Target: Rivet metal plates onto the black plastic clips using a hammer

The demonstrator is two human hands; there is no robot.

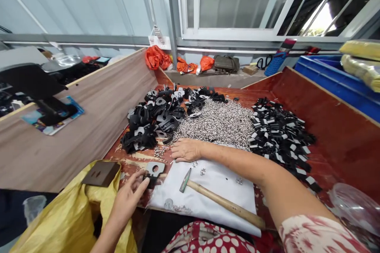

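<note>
The left hand pinches a black-and-silver metal bracket at the white cloth's left edge. The right hand lies flat, fingers loosely spread (holding nothing visible), touching the silver rivet heap on the worktop; a hammer rests on the cloth.

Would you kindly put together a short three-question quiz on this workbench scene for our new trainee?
1. True or false: the right hand is gripping the hammer.
2. What does the left hand touch? A) the black-and-silver part B) the yellow bag C) the blue crate
3. Fill in: the pile of small silver pieces lies between two piles of ____ parts.

Key:
1. False; the hammer lies on the white cloth, and the hand rests at the silver pile's edge.
2. A
3. black
</note>
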